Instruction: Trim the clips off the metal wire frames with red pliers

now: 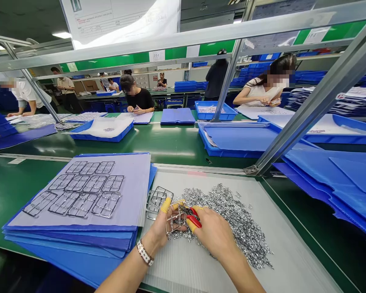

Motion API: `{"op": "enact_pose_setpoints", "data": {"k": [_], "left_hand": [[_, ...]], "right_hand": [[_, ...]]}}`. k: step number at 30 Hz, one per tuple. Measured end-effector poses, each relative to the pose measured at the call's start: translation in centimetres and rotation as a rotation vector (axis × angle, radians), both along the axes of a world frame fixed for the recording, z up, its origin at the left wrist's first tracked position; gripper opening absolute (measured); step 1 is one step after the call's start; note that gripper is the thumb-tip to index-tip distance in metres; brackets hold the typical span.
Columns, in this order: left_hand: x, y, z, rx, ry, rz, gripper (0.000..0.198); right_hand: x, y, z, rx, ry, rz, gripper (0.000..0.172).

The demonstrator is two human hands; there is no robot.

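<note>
We record the left hand grasping one metal frame, the right hand clenching red-handled cutters, and eleven further frames on a ribbed plastic sheet.

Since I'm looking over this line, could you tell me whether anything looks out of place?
Yes: a small dark piece lies alone on the green belt. The blue boards on the right sit fanned and uneven, and a few metal bits lie apart from the main heap.

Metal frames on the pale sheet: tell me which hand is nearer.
Left. The left hand is just right of the metal frames; the right hand lies further right, past the left.
</note>
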State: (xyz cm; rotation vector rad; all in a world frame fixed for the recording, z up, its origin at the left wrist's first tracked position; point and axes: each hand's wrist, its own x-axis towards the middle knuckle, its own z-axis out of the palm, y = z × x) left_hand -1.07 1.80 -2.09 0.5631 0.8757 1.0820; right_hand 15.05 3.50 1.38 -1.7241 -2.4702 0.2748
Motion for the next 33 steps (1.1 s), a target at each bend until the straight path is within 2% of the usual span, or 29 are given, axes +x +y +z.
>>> {"op": "enact_pose_setpoints", "data": {"k": [8,13,20,28,33], "left_hand": [[-0.1,0.0,-0.5,0.001,-0.037,0.028,0.056],[-0.6,0.5,-0.1,-0.066,-0.135,0.043,0.059],[-0.5,0.9,0.4,-0.071,-0.299,0.051,0.061],[0.6,0.7,0.5,-0.012,-0.224,0.117,0.061],[1.0,0.5,0.2,0.04,-0.115,0.172,0.058]], "right_hand": [[-0.5,-0.1,-0.4,0.062,-0.064,-0.01,0.015],[0.3,-0.4,-0.7,0.082,-0.033,-0.034,0.02],[0.6,-1.6,-1.1,0.041,-0.01,-0.021,0.019],[0.3,-1.4,-1.6,0.053,-0.014,-0.029,0.019],[0.1,-1.3,-1.2,0.047,-0.039,-0.027,0.017]]}}
